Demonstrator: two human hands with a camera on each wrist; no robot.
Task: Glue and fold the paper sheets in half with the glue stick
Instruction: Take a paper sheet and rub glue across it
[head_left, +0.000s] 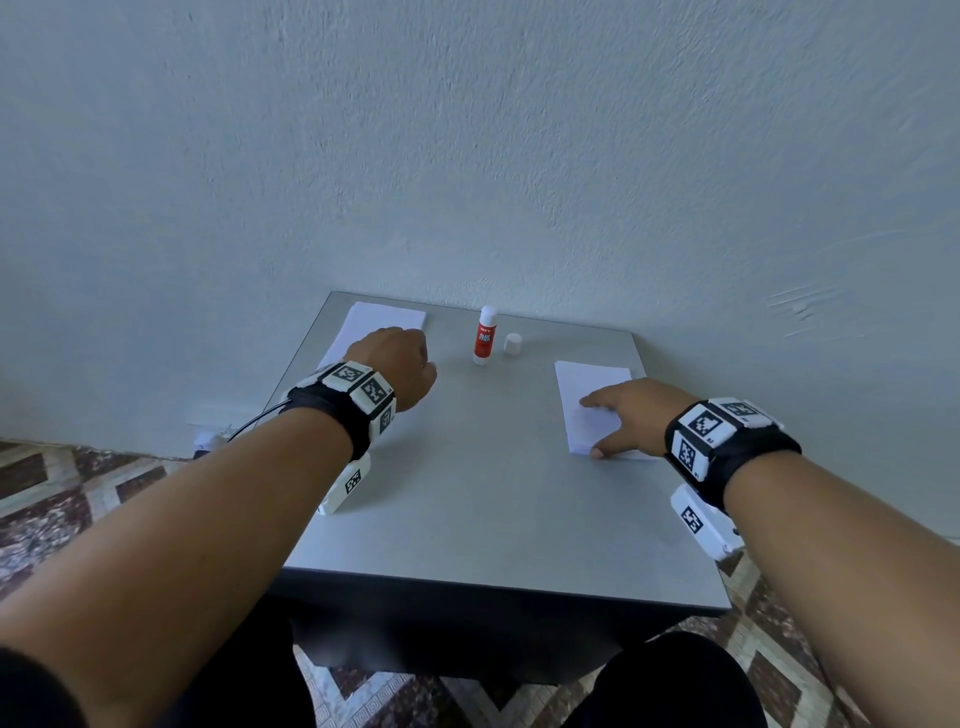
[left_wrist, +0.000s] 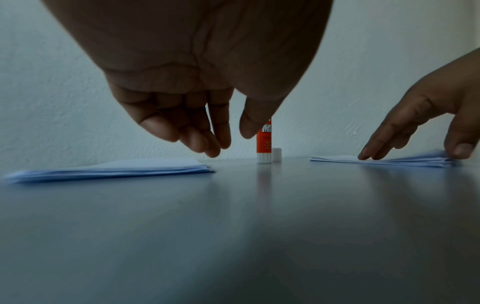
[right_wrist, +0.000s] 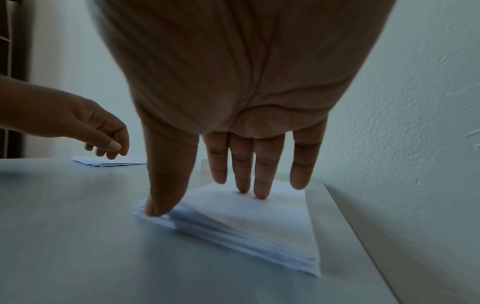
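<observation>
Paper stack (head_left: 382, 322) lies at ten o'clock on the table (head_left: 467, 493), under the left hand (head_left: 397, 366), which hovers with loosely curled fingers, holding nothing. Glue stick (head_left: 485, 335) stands uncapped at twelve, cap (head_left: 512, 345) just beside it. At two o'clock, the right hand (head_left: 631, 418) rests straight fingers on another stack (head_left: 587, 395), thumb at its near edge.

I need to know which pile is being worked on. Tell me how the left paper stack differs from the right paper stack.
The right paper stack has the right hand on it, fingers on top and thumb at its near corner; the left paper stack lies untouched, with the left hand above it. The left stack sits nearer the wall than the right. Both are white piles flat on the table.
</observation>
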